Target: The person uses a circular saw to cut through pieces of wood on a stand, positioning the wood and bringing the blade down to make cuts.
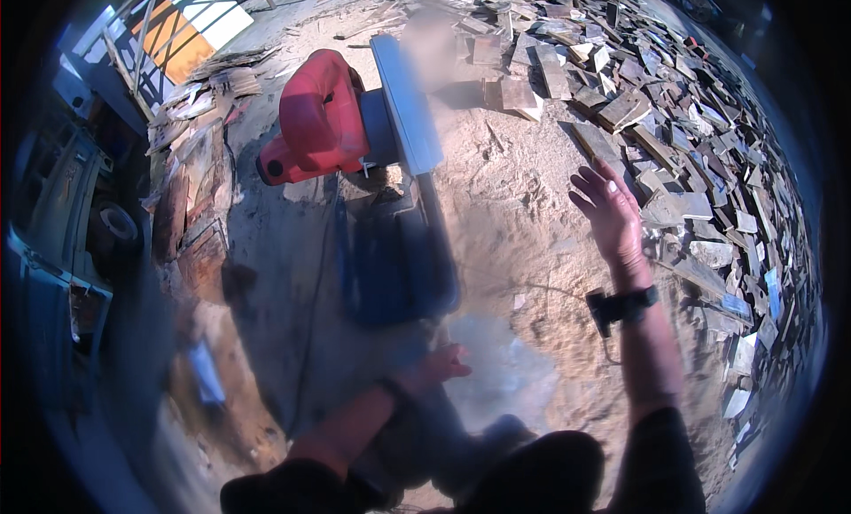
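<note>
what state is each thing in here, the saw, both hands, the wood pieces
red circular saw: resting on the sawdust, no hand on it
right hand: open, fingers spread, raised toward the scrap pile, holding nothing
left hand: low near the body, blurred, grip unclear
wood offcuts: scattered loose in a heap

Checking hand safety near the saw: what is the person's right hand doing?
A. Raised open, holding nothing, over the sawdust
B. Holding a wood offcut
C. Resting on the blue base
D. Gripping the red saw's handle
A: the right hand is spread open and empty above the sawdust, apart from the red saw.
</note>
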`<state>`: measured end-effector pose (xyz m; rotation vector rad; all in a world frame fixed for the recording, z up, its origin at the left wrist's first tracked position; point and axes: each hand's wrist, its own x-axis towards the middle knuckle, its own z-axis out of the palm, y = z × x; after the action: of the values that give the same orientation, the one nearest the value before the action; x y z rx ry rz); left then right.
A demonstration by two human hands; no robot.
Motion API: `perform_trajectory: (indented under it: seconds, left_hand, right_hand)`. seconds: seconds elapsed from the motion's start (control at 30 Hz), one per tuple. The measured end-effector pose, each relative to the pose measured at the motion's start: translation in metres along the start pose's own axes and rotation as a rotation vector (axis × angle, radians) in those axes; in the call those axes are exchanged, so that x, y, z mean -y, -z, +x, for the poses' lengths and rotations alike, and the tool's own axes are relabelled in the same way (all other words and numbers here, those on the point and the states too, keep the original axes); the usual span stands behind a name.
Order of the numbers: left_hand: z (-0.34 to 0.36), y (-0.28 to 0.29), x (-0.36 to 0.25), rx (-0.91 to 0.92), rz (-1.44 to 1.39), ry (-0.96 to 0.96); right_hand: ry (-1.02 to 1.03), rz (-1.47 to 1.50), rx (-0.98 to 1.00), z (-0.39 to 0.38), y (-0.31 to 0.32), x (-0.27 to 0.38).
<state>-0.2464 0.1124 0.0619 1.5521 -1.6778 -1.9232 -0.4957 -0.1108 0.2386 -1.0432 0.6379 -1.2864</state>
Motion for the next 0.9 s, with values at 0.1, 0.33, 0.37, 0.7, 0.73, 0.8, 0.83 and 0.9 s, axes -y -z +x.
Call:
perform_trajectory:
  seconds: [0.1,0.33,0.37,0.7,0.73,0.8,0.83,0.9]
  left_hand:
    - [-0.064,0.053,-0.041,-0.004,0.051,0.126]
    - [-0.182,0.148,0.032,-0.095,-0.060,0.176]
    - [-0.213,0.164,0.071,-0.148,0.062,0.198]
    - [-0.452,0.053,0.054,-1.196,-0.746,0.777]
    - [-0.499,0.018,0.066,-1.227,-0.797,0.861]
    - [-0.539,-0.041,0.042,-1.088,-0.383,1.041]
    - [-0.561,-0.065,0.033,-1.104,-0.394,1.057]
    - [-0.585,-0.095,0.018,-1.226,-0.610,1.104]
  right_hand:
    - [-0.213,-0.091,-0.028,-0.051,0.021,-0.028]
    - [-0.589,-0.192,-0.098,-0.121,0.058,-0.056]
    - [-0.623,-0.199,-0.091,-0.124,0.059,-0.062]
    - [-0.969,-0.597,0.104,-0.182,0.135,-0.058]
    - [-0.856,-0.689,0.312,-0.190,0.154,-0.073]
    - [-0.543,-0.885,0.635,-0.205,0.195,-0.099]
    - [-0.541,-0.875,0.660,-0.203,0.207,-0.107]
    - [-0.485,-1.047,0.834,-0.195,0.223,-0.116]
